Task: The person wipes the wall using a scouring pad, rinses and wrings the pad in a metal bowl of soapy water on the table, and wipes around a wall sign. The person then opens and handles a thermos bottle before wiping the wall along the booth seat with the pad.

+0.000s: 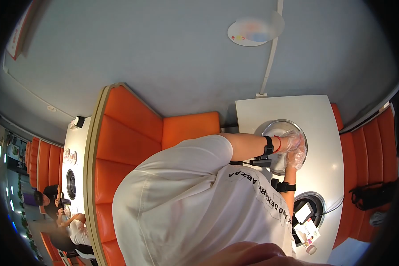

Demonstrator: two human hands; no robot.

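My left hand (291,140) and my right hand (296,158) are both in thin clear plastic gloves. They meet over a round metal basin (270,128) on the white table. The fingers of both hands look curled in and pressed together; whatever is between them is hidden. The inside of the basin looks pale, and I cannot make out its contents. A red string bracelet (277,144) and a black strap (268,145) circle my left wrist. Another black strap (286,186) sits on my right wrist.
On the table (330,155), a round black recessed burner (317,199) holds a white device (303,213) and a printed card (307,232), with a cable running out. Orange benches (128,133) flank the table. A black bag (372,195) lies on the far bench. Other people (53,199) sit at another table.
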